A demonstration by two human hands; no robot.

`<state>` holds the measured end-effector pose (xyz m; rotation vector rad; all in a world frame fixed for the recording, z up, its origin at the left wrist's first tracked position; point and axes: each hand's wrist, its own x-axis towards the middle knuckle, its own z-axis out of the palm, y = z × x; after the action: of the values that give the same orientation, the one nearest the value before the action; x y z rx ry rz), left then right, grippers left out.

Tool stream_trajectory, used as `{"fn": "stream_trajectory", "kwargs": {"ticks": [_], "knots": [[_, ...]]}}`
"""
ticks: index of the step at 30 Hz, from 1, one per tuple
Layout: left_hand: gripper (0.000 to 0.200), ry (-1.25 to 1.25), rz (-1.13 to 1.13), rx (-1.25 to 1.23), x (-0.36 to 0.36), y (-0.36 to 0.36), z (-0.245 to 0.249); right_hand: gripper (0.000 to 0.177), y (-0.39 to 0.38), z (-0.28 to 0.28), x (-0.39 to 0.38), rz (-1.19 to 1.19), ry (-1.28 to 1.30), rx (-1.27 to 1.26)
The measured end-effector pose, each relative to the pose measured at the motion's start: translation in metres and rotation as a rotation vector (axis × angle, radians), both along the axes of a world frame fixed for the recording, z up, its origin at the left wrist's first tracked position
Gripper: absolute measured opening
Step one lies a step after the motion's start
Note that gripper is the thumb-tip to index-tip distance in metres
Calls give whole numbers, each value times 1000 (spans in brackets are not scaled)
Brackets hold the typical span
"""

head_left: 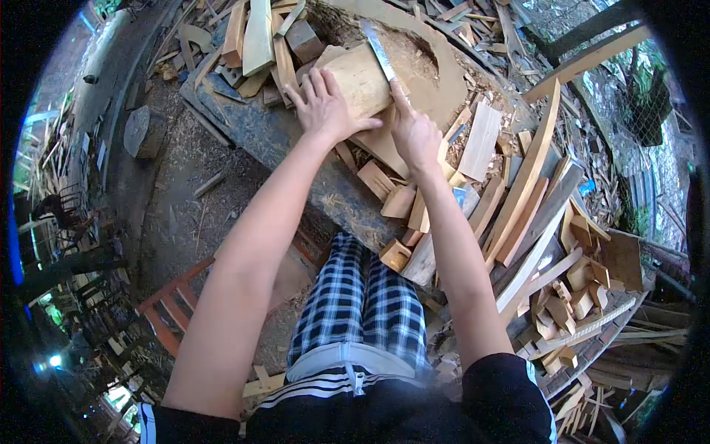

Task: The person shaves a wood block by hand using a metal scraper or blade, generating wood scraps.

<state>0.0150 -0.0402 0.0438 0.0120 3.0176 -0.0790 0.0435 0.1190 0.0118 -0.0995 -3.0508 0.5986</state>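
Note:
A pale wooden block (361, 78) lies on the work surface in front of me. My left hand (322, 105) rests on its left part, fingers spread over the wood and thumb stretched along the near edge. At the block's right side, my right hand (416, 139) is closed around a tool with a long, flat metal blade (379, 53). Its index finger stretches forward along the base of the blade. The blade points away from me, beside the block's right end, and its handle is hidden in the hand. Under the block is a flat brown board (442, 103).
Wood offcuts (484, 140) and small blocks crowd the bench (325, 181) to the right. More scraps (259, 44) lie at the back left. Long curved strips (529, 185) lean near my right arm. A red slatted chair (174, 300) and a log (144, 132) stand to the left.

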Motion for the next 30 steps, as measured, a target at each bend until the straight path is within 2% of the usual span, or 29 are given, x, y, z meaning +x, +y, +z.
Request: {"fn": "stream_trajectory", "kwargs": {"ticks": [3, 4, 7, 9, 11, 13, 16, 18, 22, 25, 28, 30], "knots": [[140, -80, -56, -74, 23, -6, 16, 49, 7, -5, -11, 44, 46, -49], [131, -178, -66, -74, 30, -7, 27, 49, 7, -5, -13, 37, 43, -59], [127, -77, -165, -117, 34, -13, 35, 48, 6, -1, -16, 56, 28, -76], [130, -30, -138, -111, 28, -8, 24, 47, 5, 3, -16, 41, -14, -99], [133, -100, -190, 88, 13, -10, -10, 47, 5, 0, -10, 48, 10, -118], [137, -145, -170, 76, 14, -9, -15, 48, 2, 4, 7, 49, 38, -141], [140, -186, -144, 167, 13, -11, -16, 47, -4, 12, 48, 88, -68, -110], [140, -189, -141, 163, 13, -10, -19, 46, -4, 2, 61, 115, 34, -112], [140, -160, -113, 180, 17, -7, -21, 51, -2, -7, 4, 34, 122, -59], [140, -127, -106, 182, 18, -5, -20, 49, -10, -5, 2, -30, 144, -50], [139, -158, -120, 146, 17, -7, -17, 52, -12, 1, 56, 20, 110, -59], [139, -151, -107, 174, 17, -7, -18, 52, -7, 7, 63, 97, 48, -77]]}}
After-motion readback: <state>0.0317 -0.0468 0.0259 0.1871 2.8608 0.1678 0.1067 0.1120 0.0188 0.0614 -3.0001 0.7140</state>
